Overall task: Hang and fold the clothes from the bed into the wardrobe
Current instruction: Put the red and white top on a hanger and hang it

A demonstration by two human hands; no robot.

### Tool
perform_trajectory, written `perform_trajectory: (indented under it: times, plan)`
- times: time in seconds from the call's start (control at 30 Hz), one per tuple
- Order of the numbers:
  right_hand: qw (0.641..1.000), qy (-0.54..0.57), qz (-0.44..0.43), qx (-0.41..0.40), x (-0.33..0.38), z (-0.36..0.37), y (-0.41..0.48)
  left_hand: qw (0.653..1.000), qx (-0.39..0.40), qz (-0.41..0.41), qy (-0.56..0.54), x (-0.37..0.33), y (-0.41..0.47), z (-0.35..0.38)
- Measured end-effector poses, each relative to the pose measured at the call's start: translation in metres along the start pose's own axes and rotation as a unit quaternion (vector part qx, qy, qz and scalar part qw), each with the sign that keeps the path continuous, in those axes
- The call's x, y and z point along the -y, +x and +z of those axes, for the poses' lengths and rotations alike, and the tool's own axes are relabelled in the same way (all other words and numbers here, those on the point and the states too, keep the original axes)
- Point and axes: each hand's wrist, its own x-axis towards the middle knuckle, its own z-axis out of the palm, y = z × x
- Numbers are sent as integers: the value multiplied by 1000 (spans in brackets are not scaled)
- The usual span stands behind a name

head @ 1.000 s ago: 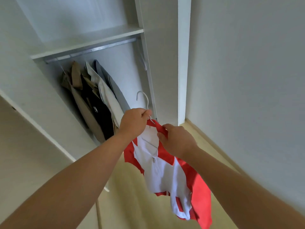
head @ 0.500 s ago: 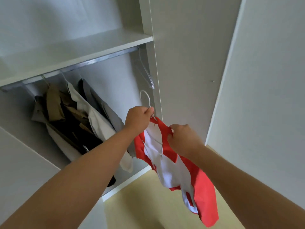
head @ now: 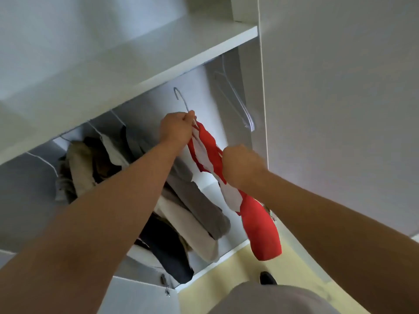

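Our left hand [head: 178, 128], near the centre of the frame, is clenched around the neck of a white hanger [head: 181, 99] whose hook points up toward the underside of the shelf [head: 158, 64], not yet caught on anything. Our right hand [head: 241, 165], just right of centre, is closed on the red and white garment [head: 256, 223] that hangs from that hanger and trails down toward the lower right. Left of the hands, in the middle and lower left of the frame, several garments [head: 192, 200] in beige, grey, white and dark tones already hang in the wardrobe; we judge that part of the hanging is done. In the upper right of the opening a few empty hangers [head: 235, 103] wait against the side wall. The rail itself is hidden behind the shelf edge, so we cannot tell how near the hook is. The bed is out of view, so we cannot say how many clothes remain, nor whether any folding is done.
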Motion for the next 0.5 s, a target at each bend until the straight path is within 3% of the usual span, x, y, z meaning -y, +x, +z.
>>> perform_trajectory:
  times: [0.13, 0.3, 0.5]
  plan:
    - [998, 24, -53, -12, 28, 6, 57, 998, 6, -46, -30, 22, 55, -22]
    - [993, 50, -103, -21, 60, 22, 111, 990, -44, -97, -95, 54, 87, -44]
    - [989, 69, -123, -36, 89, 42, 152, 955, -38, -174, -236, 74, 114, -48]
